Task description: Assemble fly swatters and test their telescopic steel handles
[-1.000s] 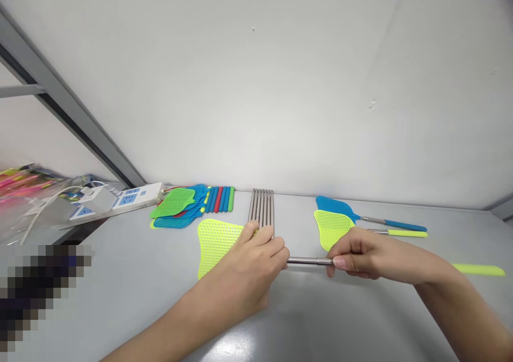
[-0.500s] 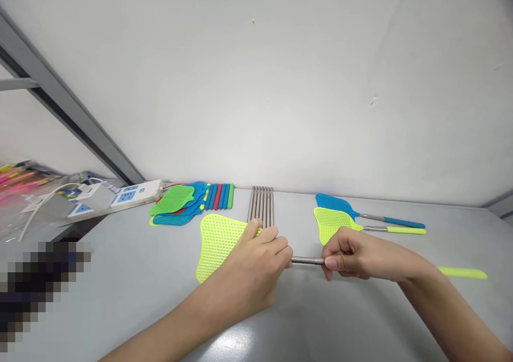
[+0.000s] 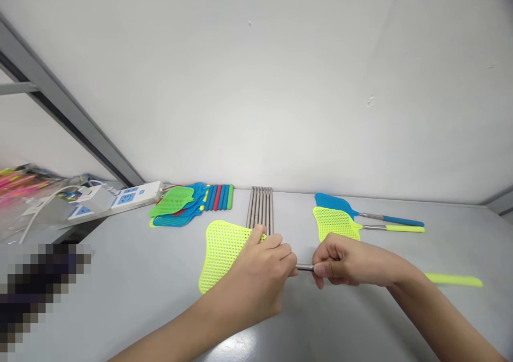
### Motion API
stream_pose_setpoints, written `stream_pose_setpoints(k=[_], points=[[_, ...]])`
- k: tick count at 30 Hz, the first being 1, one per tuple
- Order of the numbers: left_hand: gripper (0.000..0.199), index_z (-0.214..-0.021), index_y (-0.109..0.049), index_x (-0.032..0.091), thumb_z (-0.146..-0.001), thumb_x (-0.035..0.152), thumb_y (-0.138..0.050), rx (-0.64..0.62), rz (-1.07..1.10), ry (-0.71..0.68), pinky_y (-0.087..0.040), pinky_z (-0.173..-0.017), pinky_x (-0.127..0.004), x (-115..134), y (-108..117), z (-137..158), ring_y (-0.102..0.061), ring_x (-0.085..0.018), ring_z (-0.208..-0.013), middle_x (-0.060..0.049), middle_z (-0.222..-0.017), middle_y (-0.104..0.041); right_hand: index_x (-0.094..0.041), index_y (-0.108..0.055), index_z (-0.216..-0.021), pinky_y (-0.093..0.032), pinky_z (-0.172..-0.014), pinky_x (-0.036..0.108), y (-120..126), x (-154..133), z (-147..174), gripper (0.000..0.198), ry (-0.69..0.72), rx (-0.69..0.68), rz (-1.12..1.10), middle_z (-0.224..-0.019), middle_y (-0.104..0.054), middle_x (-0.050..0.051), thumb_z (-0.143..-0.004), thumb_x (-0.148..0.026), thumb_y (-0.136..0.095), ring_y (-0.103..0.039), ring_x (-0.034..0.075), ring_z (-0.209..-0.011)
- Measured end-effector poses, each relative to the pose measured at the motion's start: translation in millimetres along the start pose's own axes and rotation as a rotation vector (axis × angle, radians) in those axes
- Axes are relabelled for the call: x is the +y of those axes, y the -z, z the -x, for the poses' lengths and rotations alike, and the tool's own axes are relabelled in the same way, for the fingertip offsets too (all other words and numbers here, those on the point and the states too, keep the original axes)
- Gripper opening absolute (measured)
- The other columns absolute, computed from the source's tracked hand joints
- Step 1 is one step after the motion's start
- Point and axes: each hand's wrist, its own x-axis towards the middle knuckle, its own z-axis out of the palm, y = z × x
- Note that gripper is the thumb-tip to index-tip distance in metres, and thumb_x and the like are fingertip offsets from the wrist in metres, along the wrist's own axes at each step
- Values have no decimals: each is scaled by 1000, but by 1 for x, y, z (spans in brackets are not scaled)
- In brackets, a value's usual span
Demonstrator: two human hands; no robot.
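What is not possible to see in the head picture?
Head view:
Held yellow swatter: neck mostly behind the left hand.
Yellow handle: inner part behind the right forearm.
Metal rods: near ends hidden by swatter and left hand.
Pink items: blurred, cut off by left edge.

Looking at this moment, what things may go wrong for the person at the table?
Only a short piece of the held rod shows between the left hand and the right hand, so skin might get pinched if they close suddenly. The row of rods lies just beyond the left hand; a bump could roll some out of line. The yellow swatter lying just beyond the right hand might be nudged too.
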Motion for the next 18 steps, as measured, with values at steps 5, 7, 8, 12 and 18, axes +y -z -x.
stream_pose_setpoints(k=[5,7,8,12,18], points=[[14,-61,-46,17,-72,9,-42,-6,-10,3,-24,-68,-34,3,-5,1,-37,-13,-59,2,-56,-49,-11,-63,-69,-21,-39,17,-4,-1,-3,23,4,-10,-3,-49,-36,-5,-78,-24,-46,-30,4,-43],[14,-61,-46,17,-71,8,-42,-16,-15,2,-25,-67,-34,4,-6,1,-37,-14,-59,1,-56,-49,-11,-62,-68,-21,-38,17,-6,-1,-5,23,1,-14,-25,-49,-37,-5,-78,-23,-46,-30,4,-42],[14,-61,-46,17,-70,8,-42,-19,-16,1,-25,-67,-34,4,-6,0,-37,-14,-59,1,-56,-49,-11,-62,-68,-21,-38,17,-7,-1,-6,23,-1,-17,-37,-49,-37,-5,-77,-23,-46,-30,4,-41],[13,-61,-47,18,-66,7,-43,-18,1,-3,-25,-70,-35,6,-8,0,-38,-14,-59,2,-56,-48,-11,-61,-67,-21,-38,17,-11,-2,-8,22,-6,-17,-63,-48,-37,-5,-76,-22,-45,-30,3,-40],[13,-61,-48,18,-60,6,-44,-29,20,10,-26,-76,-38,11,-12,-1,-40,-14,-61,2,-58,-49,-11,-61,-67,-24,-39,17,-16,-3,-11,21,-8,-8,-53,-49,-38,-5,-75,-24,-46,-32,4,-42]])
